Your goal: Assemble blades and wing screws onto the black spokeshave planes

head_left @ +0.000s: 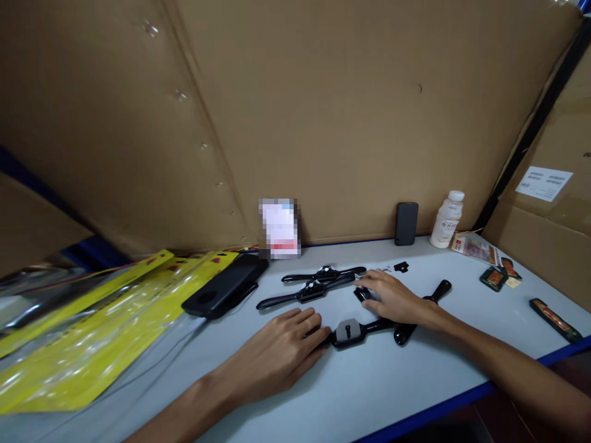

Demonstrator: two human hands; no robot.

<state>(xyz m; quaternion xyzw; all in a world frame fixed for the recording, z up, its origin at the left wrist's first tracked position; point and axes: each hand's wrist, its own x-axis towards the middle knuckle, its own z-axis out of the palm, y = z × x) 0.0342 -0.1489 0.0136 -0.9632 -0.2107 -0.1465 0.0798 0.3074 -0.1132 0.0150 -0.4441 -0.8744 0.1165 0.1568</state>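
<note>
A black spokeshave (348, 332) with a grey blade lies in front of me, its blade face up. My left hand (293, 344) is closed around its left handle. My right hand (392, 296) reaches over its right handle, thumb and fingers closed around a small black metal cap (362, 295) on the table. Just beyond lie two more spokeshaves, a nearer one (312, 291) and a farther one (325, 272), with shiny screws. Under my right wrist rests another spokeshave (406, 332), its middle hidden. A small black plate (401, 267) lies behind my right hand.
On the left are yellow plastic packages (133, 326) and a black power bank (226, 286) with a cable. At the back stand a blurred lit screen (280, 229), a dark phone (407, 224) and a white bottle (447, 221). Small packets (494, 278) lie right; cardboard (323, 123) walls the back.
</note>
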